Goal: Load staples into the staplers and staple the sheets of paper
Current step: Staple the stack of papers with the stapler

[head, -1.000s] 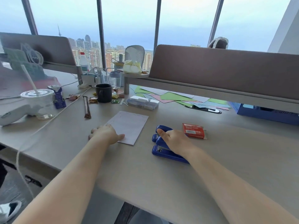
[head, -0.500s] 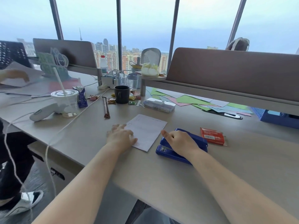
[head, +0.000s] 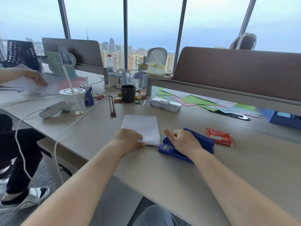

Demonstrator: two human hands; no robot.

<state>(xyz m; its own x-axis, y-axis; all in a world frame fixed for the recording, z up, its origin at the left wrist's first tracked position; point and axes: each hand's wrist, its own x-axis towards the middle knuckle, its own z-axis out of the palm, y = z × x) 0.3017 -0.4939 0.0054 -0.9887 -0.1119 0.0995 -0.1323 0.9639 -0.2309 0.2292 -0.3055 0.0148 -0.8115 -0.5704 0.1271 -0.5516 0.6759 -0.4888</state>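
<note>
Grey desk (head: 162, 173) under paper sheet (head: 143, 126), blue stapler (head: 202, 142), red packet (head: 219, 137).

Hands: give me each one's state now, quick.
Left hand: closed, pinching the near corner of the white paper.
Right hand: curled over the blue stapler, pressing on it.

Two bare forearms reach forward side by side, palms down. The left hand (head: 128, 139) lies curled, fingertips pinching a paper edge on its thumb side. The right hand (head: 183, 139) is cupped over a blue stapler (knuckles raised, wrist bent slightly), its thumb (head: 167, 133) extended toward the left hand. The hands sit near each other, not touching.
</note>
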